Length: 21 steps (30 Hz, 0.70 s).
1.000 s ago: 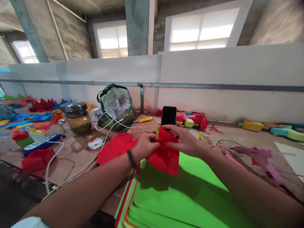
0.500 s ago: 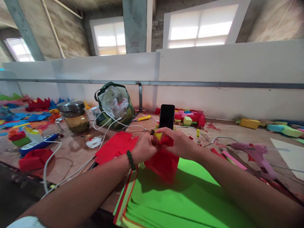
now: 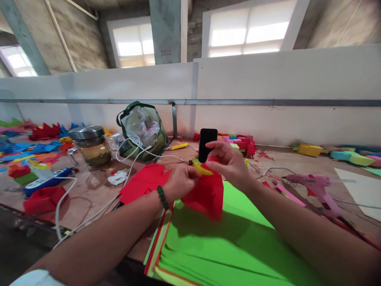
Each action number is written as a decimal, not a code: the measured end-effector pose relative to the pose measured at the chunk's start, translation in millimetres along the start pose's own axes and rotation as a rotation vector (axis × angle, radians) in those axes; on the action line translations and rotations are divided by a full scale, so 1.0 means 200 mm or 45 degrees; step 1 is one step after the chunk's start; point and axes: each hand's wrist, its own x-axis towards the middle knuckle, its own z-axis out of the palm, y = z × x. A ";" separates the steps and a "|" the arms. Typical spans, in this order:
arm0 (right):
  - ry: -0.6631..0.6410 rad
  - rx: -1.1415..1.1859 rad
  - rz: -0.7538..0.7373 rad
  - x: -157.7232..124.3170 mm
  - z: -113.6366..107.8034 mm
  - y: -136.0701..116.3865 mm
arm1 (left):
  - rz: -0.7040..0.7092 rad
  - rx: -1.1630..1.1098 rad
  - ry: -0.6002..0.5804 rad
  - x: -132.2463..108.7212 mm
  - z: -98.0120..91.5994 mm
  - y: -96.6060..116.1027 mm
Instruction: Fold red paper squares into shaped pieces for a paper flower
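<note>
My left hand (image 3: 182, 182) is closed in a pinch on the upper left edge of a red craft sheet (image 3: 208, 198), which hangs slightly blurred over a stack of green sheets (image 3: 238, 242). A green bead bracelet (image 3: 162, 198) circles the left wrist. My right hand (image 3: 228, 163) is at the sheet's upper right, thumb and fingers curled around a bit of red; its grip is partly hidden. A yellow piece (image 3: 202, 167) shows between the hands, in front of a black phone (image 3: 207, 143) propped upright. Other red sheets (image 3: 145, 180) lie left of my left hand.
A pink glue gun (image 3: 318, 188) lies at right. On the left are a lidded glass jar (image 3: 92, 147), a blue-and-white power strip (image 3: 47, 180) and white cables (image 3: 61, 206). Behind stand an open bag (image 3: 143, 131), a yellow cutter (image 3: 179, 146) and red blocks (image 3: 247, 146).
My right hand has lifted and moved slightly right, away from my left hand. The red sheet hangs more open, and more of the yellow piece shows. The view has shifted slightly.
</note>
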 end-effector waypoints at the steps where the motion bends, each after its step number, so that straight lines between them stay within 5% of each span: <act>1: 0.049 0.051 0.009 0.01 -0.01 0.00 | -0.013 -0.012 0.000 0.00 0.00 0.00; 9: -0.200 -0.009 0.000 0.02 -0.06 0.02 | 0.010 -0.159 -0.024 0.02 0.01 0.00; 15: -0.464 -0.302 0.048 0.05 -0.16 0.07 | 0.073 -0.136 0.125 0.03 0.01 -0.02; 18: -0.559 -0.517 -0.085 0.06 -0.17 0.09 | 0.118 -0.025 0.213 0.03 0.00 -0.03; 21: -0.461 -0.602 -0.291 0.05 -0.14 0.11 | 0.119 0.058 0.215 0.03 0.00 -0.04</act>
